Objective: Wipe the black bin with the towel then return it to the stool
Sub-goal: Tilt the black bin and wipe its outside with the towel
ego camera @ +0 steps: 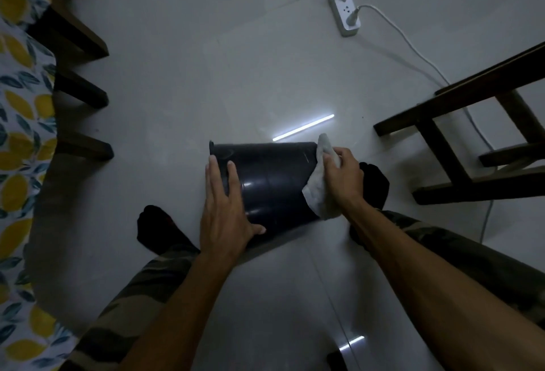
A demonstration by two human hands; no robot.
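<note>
One black bin [271, 185] lies on its side on the grey floor [182, 81] between two black-socked feet, its open mouth turned away and hidden. Two hands work it — the left hand [225, 208] pressed flat and open on the bin's side, the right hand [343, 176] gripping one white towel [320, 190] against the base end. One dark wooden stool [472, 134] stands well apart at right, cut off by the frame — beyond it one power strip [343, 8] holds two plugs.

A single wide-angle head view looks steeply down from above at the pale glossy tiled floor [236, 61], close over the person's forearms and knees; its edges take in a lemon-print cloth [20, 134] at left and a dark wooden stool [472, 123] at right
</note>
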